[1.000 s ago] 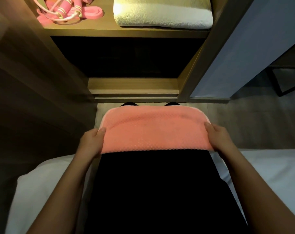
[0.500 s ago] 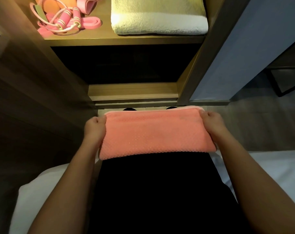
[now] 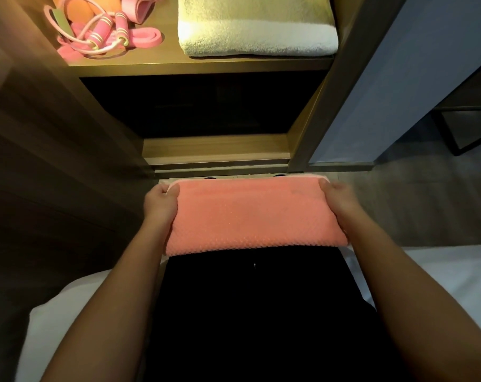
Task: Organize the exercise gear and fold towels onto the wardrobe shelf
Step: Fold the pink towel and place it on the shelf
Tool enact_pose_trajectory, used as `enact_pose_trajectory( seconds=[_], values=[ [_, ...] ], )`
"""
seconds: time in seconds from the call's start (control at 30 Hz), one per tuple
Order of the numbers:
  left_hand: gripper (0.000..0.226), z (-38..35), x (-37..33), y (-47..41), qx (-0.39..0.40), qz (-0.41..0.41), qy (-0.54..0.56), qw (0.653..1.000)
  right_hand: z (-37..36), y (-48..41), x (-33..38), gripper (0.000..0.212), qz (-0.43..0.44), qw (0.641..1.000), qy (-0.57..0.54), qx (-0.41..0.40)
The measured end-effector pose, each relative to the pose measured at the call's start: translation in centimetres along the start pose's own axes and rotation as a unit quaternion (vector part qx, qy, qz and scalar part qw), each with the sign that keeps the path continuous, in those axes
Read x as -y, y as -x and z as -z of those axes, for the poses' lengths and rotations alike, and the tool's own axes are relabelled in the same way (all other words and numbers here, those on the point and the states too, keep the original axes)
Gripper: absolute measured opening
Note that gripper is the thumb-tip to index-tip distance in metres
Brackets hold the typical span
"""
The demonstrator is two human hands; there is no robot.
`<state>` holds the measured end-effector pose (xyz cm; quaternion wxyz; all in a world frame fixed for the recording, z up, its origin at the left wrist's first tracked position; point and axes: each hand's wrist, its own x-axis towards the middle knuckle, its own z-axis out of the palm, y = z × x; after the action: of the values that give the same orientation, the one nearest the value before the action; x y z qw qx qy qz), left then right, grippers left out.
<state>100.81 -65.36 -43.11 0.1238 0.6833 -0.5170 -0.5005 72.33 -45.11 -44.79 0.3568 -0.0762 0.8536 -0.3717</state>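
1. Pink towel [image 3: 256, 216] is a flat folded rectangle, held low in front of the shelf [image 3: 195, 66] and not yet on it.
2. Left hand [image 3: 161, 205] grasps its left end and right hand [image 3: 341, 201] its right end, thumbs on top.
3. A second ago the hands held the near edge and the far edge bulged. Now they hold the far corners and that edge is square.
4. Judgement: the fold looks finished, and lifting is next.
5. White towel [image 3: 257, 31] fills the shelf's right part, with the jump rope [image 3: 104, 37] at its left end.
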Motion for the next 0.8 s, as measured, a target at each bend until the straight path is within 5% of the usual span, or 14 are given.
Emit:
enact_pose_trajectory(
  seconds=[0.3,0.47,0.6,0.67,0.8],
  values=[
    [0.019,0.5,-1.1,0.1,-0.088,-0.169,0.008,0.982,0.7,0.9,1.8,0.038,0.142,0.986,-0.003,-0.085],
    [0.017,0.5,-1.8,0.0,0.005,-0.072,0.034,0.997,0.4,0.8,1.8,0.043,0.094,0.994,-0.016,-0.049],
    [0.036,1.2,-1.8,0.4,0.121,0.087,-0.026,0.988,1.1,1.5,1.5,0.049,-0.051,0.995,-0.031,0.081],
    [0.036,1.2,-1.5,0.3,0.15,0.097,-0.074,0.981,1.1,1.6,0.8,0.055,-0.095,0.989,-0.02,0.113],
    [0.039,1.2,0.2,0.2,0.096,-0.005,-0.165,0.982,0.8,1.6,-0.9,0.058,-0.048,0.995,0.083,0.03]
  ],
)
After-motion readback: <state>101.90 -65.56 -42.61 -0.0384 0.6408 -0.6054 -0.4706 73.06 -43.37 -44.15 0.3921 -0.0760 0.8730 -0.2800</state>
